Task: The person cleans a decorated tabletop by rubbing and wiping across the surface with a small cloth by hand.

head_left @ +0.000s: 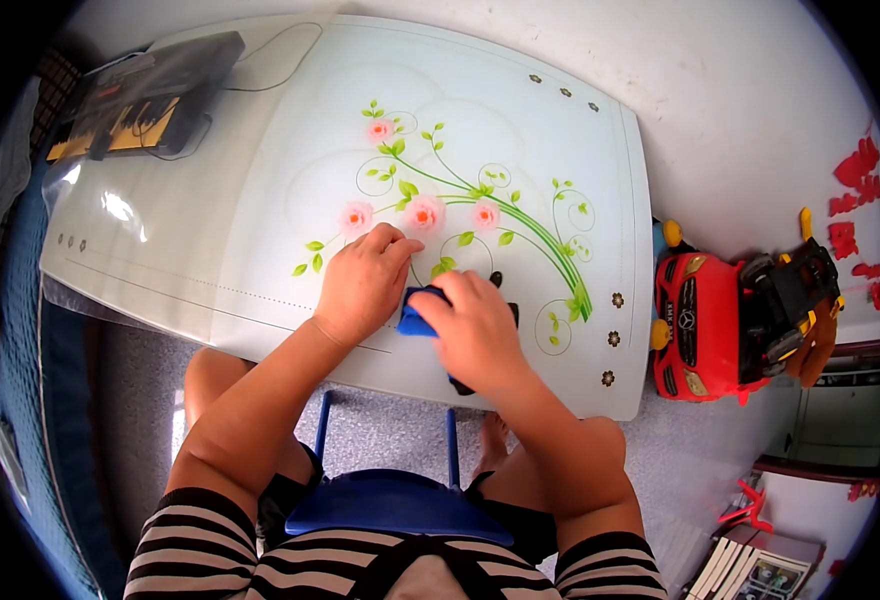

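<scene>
My right hand [480, 335] is closed on a blue cloth [418, 318], which bunches out to the left of the thumb. Under and behind this hand, parts of a black object [463, 386] show at the hand's far and near sides; most of it is covered, so I cannot tell its kind. Close by on the left, my left hand [365, 278] is at the table with its fingers curled together. Whatever may be between those fingertips is hidden. Both hands are over the near part of a white table [290, 120] printed with pink flowers and green stems.
An electronic keyboard [145, 105] with a cable lies at the table's far left, under clear plastic sheeting. A red toy car [695, 325] with other toys stands right of the table. Below my arms is a blue chair [395, 502]. Books [735, 570] are at lower right.
</scene>
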Tool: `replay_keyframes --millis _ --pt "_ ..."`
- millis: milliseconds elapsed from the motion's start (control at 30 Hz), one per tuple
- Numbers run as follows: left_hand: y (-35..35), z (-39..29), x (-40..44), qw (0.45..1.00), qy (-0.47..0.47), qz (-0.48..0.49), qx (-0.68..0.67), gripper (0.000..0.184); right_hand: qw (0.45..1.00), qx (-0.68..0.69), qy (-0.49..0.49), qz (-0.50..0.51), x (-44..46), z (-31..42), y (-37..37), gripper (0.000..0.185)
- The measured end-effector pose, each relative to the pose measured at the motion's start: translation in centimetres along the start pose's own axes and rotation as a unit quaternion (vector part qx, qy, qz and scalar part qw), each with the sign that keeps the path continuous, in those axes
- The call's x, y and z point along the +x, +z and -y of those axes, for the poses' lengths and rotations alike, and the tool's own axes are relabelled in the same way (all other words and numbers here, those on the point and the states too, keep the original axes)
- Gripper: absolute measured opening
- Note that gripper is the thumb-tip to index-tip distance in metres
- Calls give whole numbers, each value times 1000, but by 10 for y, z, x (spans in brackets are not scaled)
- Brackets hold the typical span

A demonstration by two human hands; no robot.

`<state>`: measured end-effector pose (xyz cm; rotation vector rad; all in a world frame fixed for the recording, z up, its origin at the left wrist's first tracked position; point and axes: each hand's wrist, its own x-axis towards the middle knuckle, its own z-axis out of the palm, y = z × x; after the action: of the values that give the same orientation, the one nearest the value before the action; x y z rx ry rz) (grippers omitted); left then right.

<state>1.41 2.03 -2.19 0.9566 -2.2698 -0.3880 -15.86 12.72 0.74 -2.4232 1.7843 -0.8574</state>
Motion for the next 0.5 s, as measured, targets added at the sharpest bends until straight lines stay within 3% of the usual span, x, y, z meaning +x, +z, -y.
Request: replay_keyframes --millis 133,200,367,500 --pt "1 1 0 1000 4 -4 2 19 1000 22 -4 15 1 -2 -7 33" --pt "0 0 0 1000 5 -2 0 19 995 -24 96 32 2 -20 -16 46" --pt "-3 -2 0 1000 -3 7 -2 19 946 -158 283 7 1 -82 -32 39" --pt "-2 -2 0 1000 -4 11 -1 21 965 -195 174 -8 1 -69 -28 42"
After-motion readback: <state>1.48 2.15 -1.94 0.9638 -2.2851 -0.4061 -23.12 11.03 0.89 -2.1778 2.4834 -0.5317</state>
